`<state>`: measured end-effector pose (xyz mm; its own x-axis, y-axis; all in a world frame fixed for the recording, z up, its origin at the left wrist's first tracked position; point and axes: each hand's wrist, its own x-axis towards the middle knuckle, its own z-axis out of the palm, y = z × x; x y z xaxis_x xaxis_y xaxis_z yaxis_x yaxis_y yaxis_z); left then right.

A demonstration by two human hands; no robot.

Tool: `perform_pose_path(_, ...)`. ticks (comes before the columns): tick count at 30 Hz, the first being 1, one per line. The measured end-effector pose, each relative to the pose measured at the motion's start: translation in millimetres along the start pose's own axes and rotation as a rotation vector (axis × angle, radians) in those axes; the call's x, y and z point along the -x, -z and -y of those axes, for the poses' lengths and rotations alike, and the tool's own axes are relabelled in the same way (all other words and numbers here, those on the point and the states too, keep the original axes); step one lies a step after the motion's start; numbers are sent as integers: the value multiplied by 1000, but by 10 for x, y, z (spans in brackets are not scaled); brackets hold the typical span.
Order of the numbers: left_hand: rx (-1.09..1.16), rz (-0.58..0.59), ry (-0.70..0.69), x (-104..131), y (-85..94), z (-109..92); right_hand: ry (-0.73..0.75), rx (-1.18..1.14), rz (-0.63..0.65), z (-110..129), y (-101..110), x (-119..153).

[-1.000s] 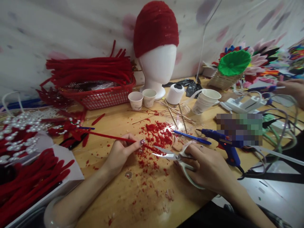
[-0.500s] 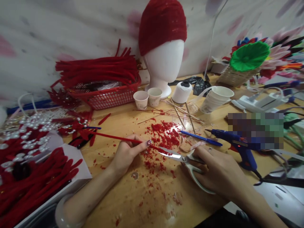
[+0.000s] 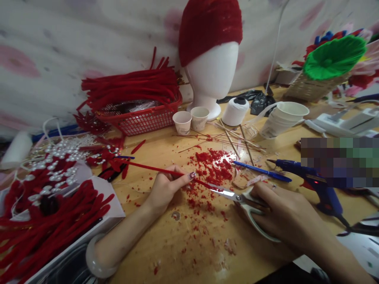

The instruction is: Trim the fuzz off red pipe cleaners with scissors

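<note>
My left hand (image 3: 167, 187) pinches a long red pipe cleaner (image 3: 148, 167) between thumb and fingers. The strip slants across the table, its right end lying along the scissor blades. In my right hand (image 3: 275, 207) are scissors (image 3: 251, 209) with pale green handles, their blades pointing left and nearly closed at the pipe cleaner's end. Red fuzz clippings (image 3: 211, 165) are scattered over the table under and behind the blades.
A red basket (image 3: 142, 122) piled with red pipe cleaners stands at the back, beside a white mannequin head (image 3: 211, 75). Paper cups (image 3: 182, 122), a thread cone (image 3: 235, 112), a blue pen (image 3: 262, 171) and a blue glue gun (image 3: 316, 183) lie around. A white box (image 3: 109, 205) sits left.
The whole view has shifted, so everything appears farther right. The scissor blades have drawn closer together at the pipe cleaner's end. Both hands keep their holds.
</note>
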<state>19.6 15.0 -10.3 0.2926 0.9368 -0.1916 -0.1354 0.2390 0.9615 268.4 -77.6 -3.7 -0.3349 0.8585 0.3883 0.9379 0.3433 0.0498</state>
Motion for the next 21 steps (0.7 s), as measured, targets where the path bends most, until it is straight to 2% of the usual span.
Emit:
perform_pose_path(12,-13,-45,-3,-9,13,12,24,-71,-31,-9,-34,-23)
perform_pose_path(16,-5,-20,-10,-11,8,19,4,-79,-48,-19,-25,-31)
perform_pose_path(21,22,-17,-2,-7,3,7,-37,-97,75,-28,44,-26)
